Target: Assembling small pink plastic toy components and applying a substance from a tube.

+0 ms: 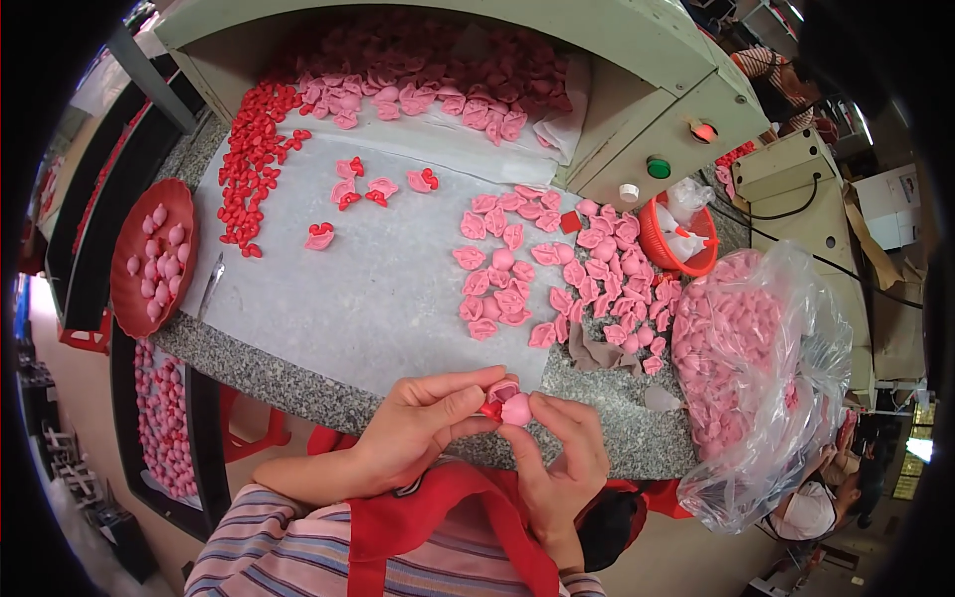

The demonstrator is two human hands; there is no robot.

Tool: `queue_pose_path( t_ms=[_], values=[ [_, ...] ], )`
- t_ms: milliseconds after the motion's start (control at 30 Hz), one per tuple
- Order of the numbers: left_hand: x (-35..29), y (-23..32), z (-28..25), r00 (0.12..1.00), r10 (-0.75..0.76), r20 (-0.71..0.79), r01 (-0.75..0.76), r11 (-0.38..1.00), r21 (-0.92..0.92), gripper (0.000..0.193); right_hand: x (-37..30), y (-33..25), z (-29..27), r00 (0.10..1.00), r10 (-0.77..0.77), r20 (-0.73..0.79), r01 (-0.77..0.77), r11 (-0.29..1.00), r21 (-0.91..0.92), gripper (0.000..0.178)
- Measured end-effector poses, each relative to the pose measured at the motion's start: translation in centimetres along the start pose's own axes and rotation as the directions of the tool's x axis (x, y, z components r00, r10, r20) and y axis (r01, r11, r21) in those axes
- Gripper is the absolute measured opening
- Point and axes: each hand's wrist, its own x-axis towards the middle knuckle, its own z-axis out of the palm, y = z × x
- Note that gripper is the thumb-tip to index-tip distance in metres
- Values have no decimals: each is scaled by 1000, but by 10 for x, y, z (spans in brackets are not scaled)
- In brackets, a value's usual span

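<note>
Close to my body, at the front edge of the granite-topped bench, both hands meet over one small part. Between the fingers of my left hand is a pinched red bow-shaped piece beside a hollow pink shell. My right hand grips the rounded pink piece by thumb and forefinger. The pieces touch; whether they are joined I cannot tell. On the white sheet ahead lie several pink shells with red bows. Loose pink shells spread to the right.
Red bows are heaped at the left. A red dish holds rounded pink pieces, with tweezers beside it. More shells fill the machine opening. At right are a red basket and a plastic bag of pink parts.
</note>
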Motion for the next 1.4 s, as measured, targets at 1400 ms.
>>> queue_pose_path(
  t_ms=[1400],
  values=[
    [2,-9,-39,964,220,147,-264,842,471,28,-22,25,42,992,-99,-73,99,995,-6,37]
  ],
)
